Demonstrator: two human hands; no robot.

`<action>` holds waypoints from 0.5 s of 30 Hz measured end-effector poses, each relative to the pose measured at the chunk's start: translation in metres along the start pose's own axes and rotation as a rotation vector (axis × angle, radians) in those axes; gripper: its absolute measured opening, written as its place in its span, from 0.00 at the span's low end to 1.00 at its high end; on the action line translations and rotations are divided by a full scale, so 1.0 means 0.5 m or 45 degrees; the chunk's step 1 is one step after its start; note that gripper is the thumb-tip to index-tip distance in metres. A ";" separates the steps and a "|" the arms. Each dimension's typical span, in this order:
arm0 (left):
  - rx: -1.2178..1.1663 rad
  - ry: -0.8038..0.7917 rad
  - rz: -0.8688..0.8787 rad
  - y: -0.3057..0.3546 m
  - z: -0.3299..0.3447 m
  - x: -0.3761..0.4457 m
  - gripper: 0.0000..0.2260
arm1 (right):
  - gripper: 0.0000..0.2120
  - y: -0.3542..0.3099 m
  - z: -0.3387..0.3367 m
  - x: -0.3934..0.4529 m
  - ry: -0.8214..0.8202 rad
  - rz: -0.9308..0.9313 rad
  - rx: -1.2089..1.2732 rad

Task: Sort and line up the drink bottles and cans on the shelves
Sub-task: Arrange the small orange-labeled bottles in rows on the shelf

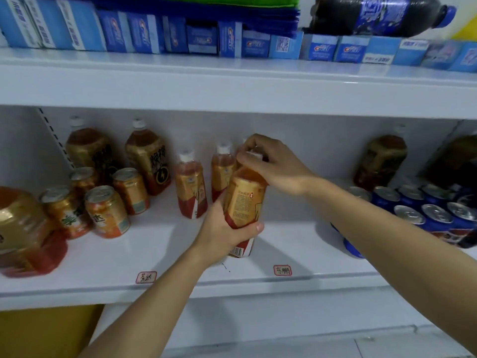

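Observation:
A small gold-and-red drink bottle (245, 200) stands near the front middle of the white shelf (154, 257). My left hand (224, 228) grips its lower body. My right hand (273, 164) pinches its white cap from above. Two matching small bottles (191, 187) (222, 169) stand just behind it to the left. Several orange cans (107, 211) cluster at the left, with two larger gold bottles (148, 158) (87, 148) behind them. Several blue cans (436, 215) stand at the right.
A big gold-and-red bottle (23, 233) sits at the left front edge. Dark bottles (379, 158) stand at the back right. The upper shelf (232, 86) holds blue toothpaste boxes (229, 42) and a lying cola bottle (374, 14). Handwritten price tags (282, 270) mark the shelf's front lip.

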State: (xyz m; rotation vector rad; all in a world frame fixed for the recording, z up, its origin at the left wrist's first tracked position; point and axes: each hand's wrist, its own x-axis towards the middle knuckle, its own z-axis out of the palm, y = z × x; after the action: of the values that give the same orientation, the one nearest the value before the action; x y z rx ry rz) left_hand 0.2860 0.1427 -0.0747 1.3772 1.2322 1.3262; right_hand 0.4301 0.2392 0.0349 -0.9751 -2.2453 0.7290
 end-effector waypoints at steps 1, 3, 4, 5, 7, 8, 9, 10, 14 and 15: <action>-0.019 0.019 -0.031 -0.008 -0.010 -0.008 0.29 | 0.14 -0.001 0.011 0.006 -0.015 0.031 0.038; -0.108 0.082 -0.126 -0.019 -0.029 -0.023 0.25 | 0.16 -0.002 0.036 0.018 -0.015 0.091 0.206; -0.153 0.130 -0.176 -0.018 -0.039 -0.032 0.22 | 0.17 -0.005 0.051 0.024 -0.018 0.107 0.264; -0.149 0.187 -0.191 -0.021 -0.049 -0.038 0.21 | 0.19 -0.012 0.065 0.029 -0.042 0.112 0.258; 0.034 0.293 -0.129 -0.022 -0.063 -0.052 0.24 | 0.27 -0.029 0.097 0.042 -0.145 0.098 0.108; 0.146 0.342 -0.088 -0.021 -0.067 -0.060 0.27 | 0.29 -0.038 0.114 0.045 -0.178 0.068 0.031; 0.207 0.362 -0.055 -0.019 -0.068 -0.069 0.28 | 0.28 -0.042 0.127 0.049 -0.178 0.016 -0.022; 0.211 0.341 -0.040 -0.016 -0.070 -0.077 0.29 | 0.25 -0.047 0.134 0.052 -0.153 -0.036 -0.060; -0.138 -0.068 -0.145 -0.033 -0.114 -0.087 0.36 | 0.12 -0.051 0.108 0.061 -0.173 -0.106 0.129; -0.227 -0.160 -0.201 -0.037 -0.126 -0.086 0.37 | 0.11 -0.044 0.095 0.061 -0.194 -0.094 0.275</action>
State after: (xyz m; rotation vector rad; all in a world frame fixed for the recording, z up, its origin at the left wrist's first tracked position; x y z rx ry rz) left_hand 0.2234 0.0997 -0.0943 1.1935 1.0873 1.1912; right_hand 0.3704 0.2383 0.0259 -0.7519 -2.2595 1.0181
